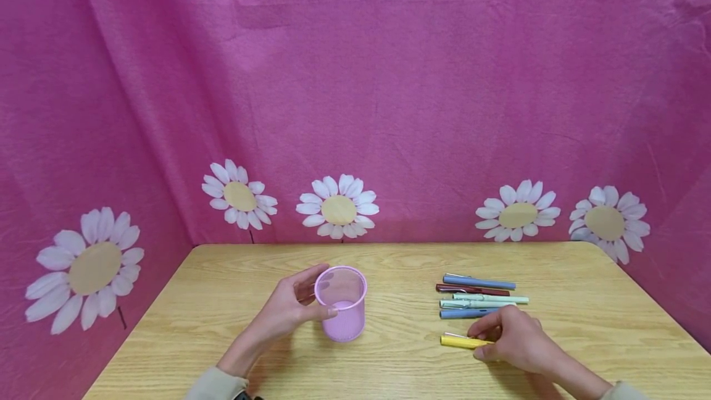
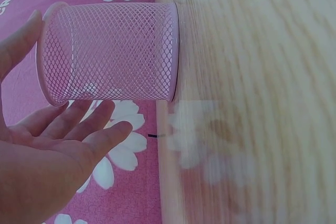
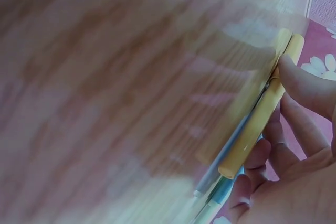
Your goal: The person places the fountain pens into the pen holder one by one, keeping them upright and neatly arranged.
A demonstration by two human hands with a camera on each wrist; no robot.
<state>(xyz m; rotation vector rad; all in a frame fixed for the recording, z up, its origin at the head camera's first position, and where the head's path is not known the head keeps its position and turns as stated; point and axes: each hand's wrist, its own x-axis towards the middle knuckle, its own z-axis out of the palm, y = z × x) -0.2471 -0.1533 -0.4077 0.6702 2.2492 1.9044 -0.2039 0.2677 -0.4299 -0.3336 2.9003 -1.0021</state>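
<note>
On the worktop's near right, the right hand has its grip pinching a yellow pen; left, the left hand spreads extended fingers about a pink mesh pen cup. The far backdrop reads "CRYIN", cut off.

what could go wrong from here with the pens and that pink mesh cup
The yellow pen, pinched by the right hand, might slip if lifted. That hand is close to the nearer blue pen, so it could nudge it askew. The left hand looks loose around the pink mesh cup, so a bump might tip it.
</note>
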